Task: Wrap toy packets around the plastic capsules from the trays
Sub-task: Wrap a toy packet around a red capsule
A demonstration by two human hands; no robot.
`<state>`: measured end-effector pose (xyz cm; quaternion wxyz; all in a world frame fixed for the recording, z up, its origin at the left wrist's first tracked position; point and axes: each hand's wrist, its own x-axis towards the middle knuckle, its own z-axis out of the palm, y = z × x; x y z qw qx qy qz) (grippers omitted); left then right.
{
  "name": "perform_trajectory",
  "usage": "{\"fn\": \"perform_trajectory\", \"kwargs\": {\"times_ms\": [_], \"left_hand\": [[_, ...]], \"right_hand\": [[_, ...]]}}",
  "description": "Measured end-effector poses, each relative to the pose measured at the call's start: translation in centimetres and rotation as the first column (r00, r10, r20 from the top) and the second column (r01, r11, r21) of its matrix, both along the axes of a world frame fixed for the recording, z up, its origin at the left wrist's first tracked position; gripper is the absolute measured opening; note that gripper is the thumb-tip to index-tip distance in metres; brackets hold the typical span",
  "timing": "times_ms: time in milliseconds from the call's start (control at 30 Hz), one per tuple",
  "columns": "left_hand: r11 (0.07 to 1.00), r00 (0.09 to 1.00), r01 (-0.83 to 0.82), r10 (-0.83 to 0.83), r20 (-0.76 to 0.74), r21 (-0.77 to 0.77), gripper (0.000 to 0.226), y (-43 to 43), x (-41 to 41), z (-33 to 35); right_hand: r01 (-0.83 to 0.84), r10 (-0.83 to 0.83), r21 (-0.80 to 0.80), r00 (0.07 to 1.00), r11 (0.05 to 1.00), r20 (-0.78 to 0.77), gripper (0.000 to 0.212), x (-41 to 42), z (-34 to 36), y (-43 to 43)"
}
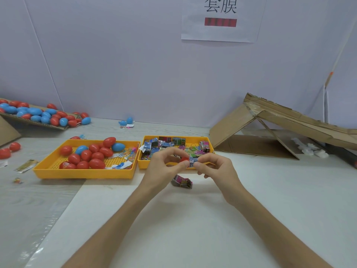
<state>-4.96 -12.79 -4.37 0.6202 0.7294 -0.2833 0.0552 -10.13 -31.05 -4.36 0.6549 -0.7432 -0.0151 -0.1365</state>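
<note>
Small red plastic egg capsule (184, 159) is butted into a blue printed toy packet (193, 163), just over the front rim of the yellow packet tray (193, 137). Left hand (164, 167) fingers pinch the capsule, right hand (214, 167) fingers pinch the packet. That slick shell could easily squirt out and roll, or the sleeve could tear if forced

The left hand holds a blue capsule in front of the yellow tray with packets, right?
Not blue: the head view shows the capsule in the left hand is red. It is in front of the yellow tray with packets; the right hand pinches a packet on it.
</note>
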Motion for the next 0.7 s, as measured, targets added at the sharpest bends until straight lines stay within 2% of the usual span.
{"fn": "perform_trajectory", "kwargs": {"times_ms": [200,333,467,700], "left_hand": [[1.0,1.0,-0.001,0.001,-0.022,0.002,0.02,-0.08,-0.09,0.11],[1.0,0.999,0.02,-0.021,-0.043,-0.023,0.019,-0.09,-0.06,0.04],[0.999,0.997,0.034,-0.036,-0.061,-0.029,0.018,-0.17,-0.09,0.07],[0.995,0.992,0.059,-0.067,-0.109,-0.076,0.021,0.0,-0.07,0.17]], "right_hand": [[0.016,-0.003,-0.118,0.995,0.993,0.105,0.018,0.07,-0.35,0.2],[0.088,-0.052,-0.19,0.981,0.978,0.188,0.025,-0.01,-0.65,0.34],[0.113,-0.068,-0.188,0.97,0.976,0.231,0.036,-0.15,-0.46,0.48],[0.079,-0.012,-0.261,0.968,0.962,0.25,0.03,-0.1,-0.38,0.36]]}}
